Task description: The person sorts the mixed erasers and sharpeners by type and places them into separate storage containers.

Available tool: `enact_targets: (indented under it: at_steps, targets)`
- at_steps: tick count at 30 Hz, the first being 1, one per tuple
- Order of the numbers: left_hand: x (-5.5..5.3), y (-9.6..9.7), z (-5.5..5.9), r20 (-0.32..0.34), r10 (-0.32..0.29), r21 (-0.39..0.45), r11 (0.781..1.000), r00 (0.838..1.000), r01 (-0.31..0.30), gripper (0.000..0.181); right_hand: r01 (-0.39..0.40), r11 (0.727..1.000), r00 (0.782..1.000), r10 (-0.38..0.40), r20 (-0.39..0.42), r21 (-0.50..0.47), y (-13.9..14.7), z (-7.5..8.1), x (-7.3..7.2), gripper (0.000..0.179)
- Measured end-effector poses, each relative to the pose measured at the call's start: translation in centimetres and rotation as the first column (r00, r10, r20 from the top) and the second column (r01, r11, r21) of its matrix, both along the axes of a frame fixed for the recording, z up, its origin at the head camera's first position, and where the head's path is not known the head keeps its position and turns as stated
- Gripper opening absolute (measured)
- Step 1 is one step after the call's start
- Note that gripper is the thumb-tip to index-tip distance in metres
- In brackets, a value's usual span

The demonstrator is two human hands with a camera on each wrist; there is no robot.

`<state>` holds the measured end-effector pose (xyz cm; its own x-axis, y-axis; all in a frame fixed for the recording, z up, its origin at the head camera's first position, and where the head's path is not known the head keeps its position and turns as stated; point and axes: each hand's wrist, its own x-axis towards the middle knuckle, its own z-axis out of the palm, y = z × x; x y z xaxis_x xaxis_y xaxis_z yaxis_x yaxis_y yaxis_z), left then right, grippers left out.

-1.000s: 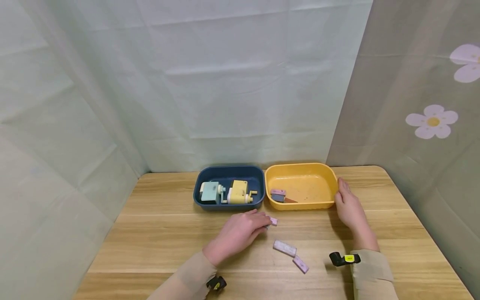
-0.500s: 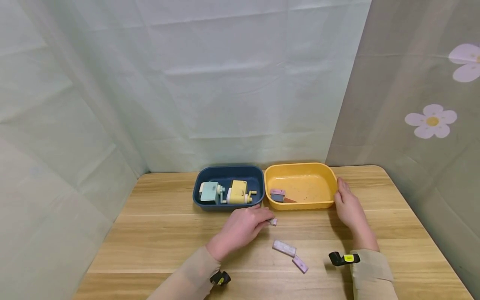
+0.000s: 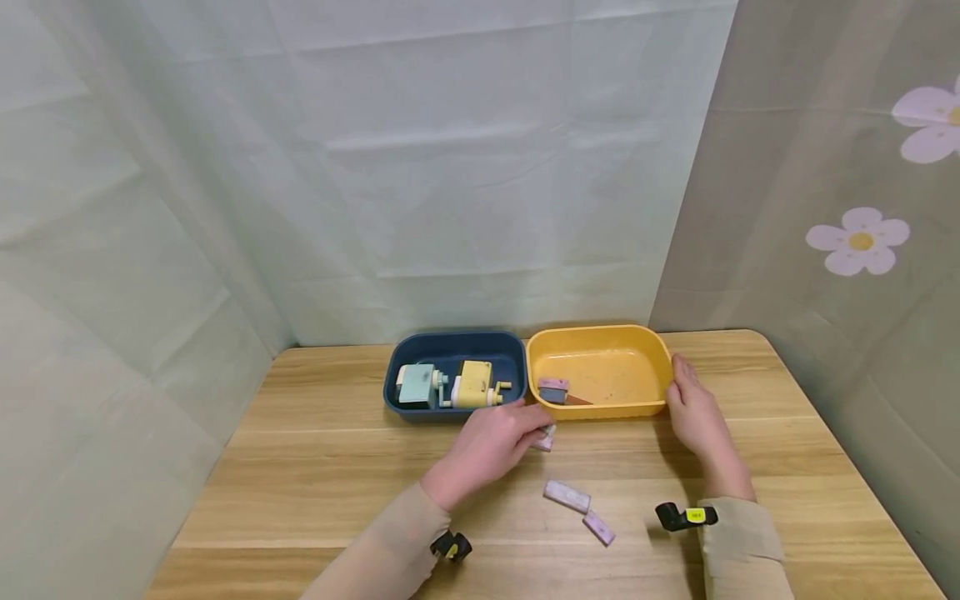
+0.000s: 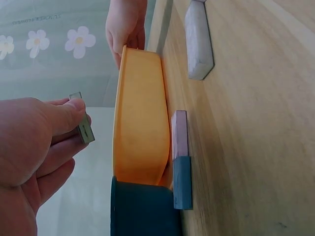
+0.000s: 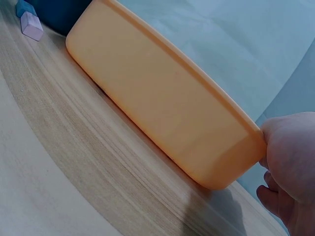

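Observation:
My left hand point(image 3: 489, 440) is raised just before the seam of the two bins and pinches a small green eraser point(image 4: 86, 129) between thumb and fingers. Below it on the table lies a pink-and-blue eraser point(image 4: 180, 135), partly hidden by the hand in the head view. My right hand point(image 3: 699, 412) grips the right end of the yellow bin point(image 3: 615, 410) at its rim. Inside that bin, at the left, sit a pink-and-blue eraser point(image 3: 553, 385) and a flat reddish-brown piece point(image 3: 578, 401).
A dark blue bin point(image 3: 450, 343) adjoins the yellow one on its left. It holds a light blue crank pencil sharpener point(image 3: 417, 385) and a yellow one point(image 3: 474, 384). Nearer on the wooden table lie a whitish eraser point(image 3: 567, 496) and a small pink eraser point(image 3: 598, 528). Curtains hang behind.
My left hand has shifted right and slightly away from me, lifting the small green eraser up by the yellow bin's left corner. The right hand has stayed on the bin.

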<state>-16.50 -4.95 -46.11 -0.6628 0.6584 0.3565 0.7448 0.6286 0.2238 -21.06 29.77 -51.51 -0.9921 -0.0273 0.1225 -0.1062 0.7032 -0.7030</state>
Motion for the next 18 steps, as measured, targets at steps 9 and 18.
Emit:
enact_targets:
  at_steps: [9, 18]
  targets:
    - [-0.9, 0.8, -0.1, 0.0, 0.017, -0.004, 1.0, 1.0, -0.017, 0.017, 0.004, 1.0, 1.0, -0.004, 0.013, -0.007, 0.0, -0.1, 0.0, 0.059]
    - [-1.0, 1.3, 0.2, -0.004, 0.035, -0.015, 0.999, 0.999, -0.035, 0.016, -0.002, 1.0, 1.0, 0.002, -0.012, -0.006, -0.1, -0.1, 0.3, 0.058]
